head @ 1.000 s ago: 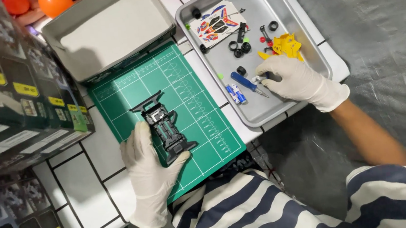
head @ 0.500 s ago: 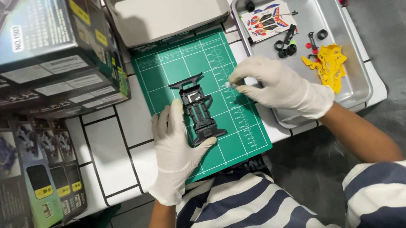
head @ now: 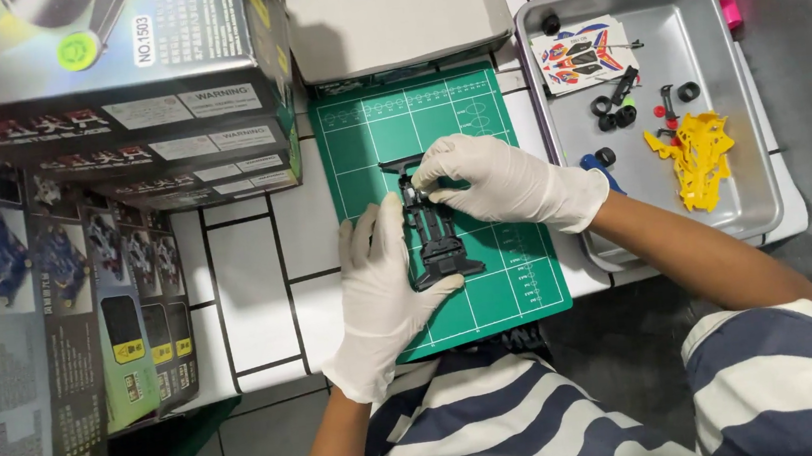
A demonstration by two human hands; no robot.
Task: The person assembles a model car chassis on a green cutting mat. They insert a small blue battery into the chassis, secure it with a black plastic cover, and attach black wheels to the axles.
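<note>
White gloves cover both our hands, and between them lies the black toy car frame (head: pixel 433 230), flat on the green cutting mat (head: pixel 523 286) near its middle. Our left hand (head: pixel 384 286) lies along the frame's left side, fingers loosely curled and the thumb hooked under its near end to steady it. Our right hand (head: pixel 502 183) comes in from the right with its fingertips pinched at the frame's far end; whether a small part sits between them we cannot tell. To do this well, we judge it best to keep the frame pressed flat on the mat with the left hand and to work only with the right fingertips, straight down, so that nothing skids or tips. Counting what lies about: one frame, one mat, and one metal tray (head: pixel 758 181) just to the right of it. In the tray we see one sticker sheet (head: pixel 581 54), one yellow plastic piece (head: pixel 695 157), about six small black wheels and rings (head: pixel 615 115), and a blue bit mostly hidden behind our wrist. One open grey box (head: pixel 394 13) stands beyond the mat, and several printed cartons (head: pixel 93 120) are stacked to the left.
</note>
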